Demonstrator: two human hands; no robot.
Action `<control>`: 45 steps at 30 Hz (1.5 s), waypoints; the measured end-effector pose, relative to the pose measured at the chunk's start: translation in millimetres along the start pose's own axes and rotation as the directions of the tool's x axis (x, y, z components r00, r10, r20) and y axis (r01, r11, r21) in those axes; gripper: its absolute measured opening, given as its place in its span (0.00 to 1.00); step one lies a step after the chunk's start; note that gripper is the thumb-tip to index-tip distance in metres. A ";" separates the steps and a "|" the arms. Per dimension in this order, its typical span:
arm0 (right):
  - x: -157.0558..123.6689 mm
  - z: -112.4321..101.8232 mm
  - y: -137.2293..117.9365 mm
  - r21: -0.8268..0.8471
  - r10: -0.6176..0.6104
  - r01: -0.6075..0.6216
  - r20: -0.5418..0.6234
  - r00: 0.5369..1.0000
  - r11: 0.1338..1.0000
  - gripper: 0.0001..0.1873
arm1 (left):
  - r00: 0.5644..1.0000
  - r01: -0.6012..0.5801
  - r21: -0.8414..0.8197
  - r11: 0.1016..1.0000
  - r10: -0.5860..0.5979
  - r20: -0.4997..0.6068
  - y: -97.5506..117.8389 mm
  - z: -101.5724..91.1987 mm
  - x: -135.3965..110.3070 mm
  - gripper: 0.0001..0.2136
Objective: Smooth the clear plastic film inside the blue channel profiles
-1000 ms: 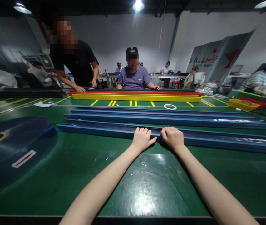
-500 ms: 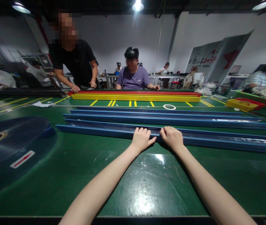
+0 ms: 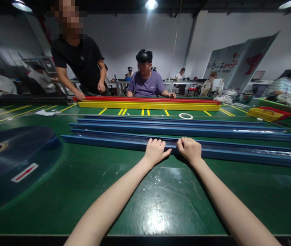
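The nearest of several long blue channel strips [image 3: 104, 141] lies across the table, with a clear film-like shine inside it at the right. My left hand [image 3: 156, 150] grips its near wall, fingers curled over the top and thumb pointing right along the front. Just to the right, my right hand [image 3: 190, 149] is closed over the same strip, knuckles up and fingers bent into the channel. A small gap separates the two hands. Behind this strip lie more blue channel strips [image 3: 161, 128], parallel to it and untouched.
A large roll of clear plastic [image 3: 40, 147] lies at the left. Farther back are a yellow strip [image 3: 148, 106], a red strip [image 3: 135, 99], a white ring [image 3: 185, 116] and a yellow tray [image 3: 263, 114]. Co-workers are across the table, one standing [image 3: 80, 65] and one seated [image 3: 145, 82].
My hands stay on the blue strip; the right has shifted very slightly right. Across the table, the standing co-worker has straightened a little, and more of the red strip shows.
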State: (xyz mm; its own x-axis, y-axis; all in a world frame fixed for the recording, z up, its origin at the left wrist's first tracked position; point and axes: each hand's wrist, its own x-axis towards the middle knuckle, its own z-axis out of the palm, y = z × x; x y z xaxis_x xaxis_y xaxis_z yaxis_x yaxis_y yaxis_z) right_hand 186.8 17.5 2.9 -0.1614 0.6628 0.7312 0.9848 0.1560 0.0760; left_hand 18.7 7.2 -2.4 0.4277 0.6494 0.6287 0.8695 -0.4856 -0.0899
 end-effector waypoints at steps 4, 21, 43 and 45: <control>0.5 0.5 0.3 0.000 -0.025 0.025 -0.022 0.999 1.000 0.19 | 1.000 0.001 -0.001 1.000 -0.001 0.004 0.3 -0.2 -0.2 0.18; 5.7 -4.7 -3.4 -0.001 0.074 -0.074 0.115 0.991 0.997 0.20 | 1.000 -0.003 0.013 1.000 0.003 0.011 0.1 -0.4 0.0 0.18; 1.4 -6.6 41.7 -0.068 0.121 -0.111 0.166 0.979 0.991 0.20 | 1.000 0.012 0.012 1.000 -0.012 0.012 -2.5 -5.4 -0.4 0.17; 0.7 -7.0 44.9 -0.076 0.148 -0.137 0.172 0.974 0.988 0.20 | 1.000 0.013 0.013 1.000 -0.013 0.016 -2.4 -4.2 -0.4 0.18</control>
State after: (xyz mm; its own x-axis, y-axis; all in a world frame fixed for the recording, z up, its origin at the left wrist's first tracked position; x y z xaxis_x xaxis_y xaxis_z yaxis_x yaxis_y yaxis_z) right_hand 231.3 19.8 11.6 -0.0225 0.7948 0.6064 0.9996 0.0077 0.0271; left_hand 15.5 5.6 0.8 0.4202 0.6649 0.6175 0.8781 -0.4697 -0.0917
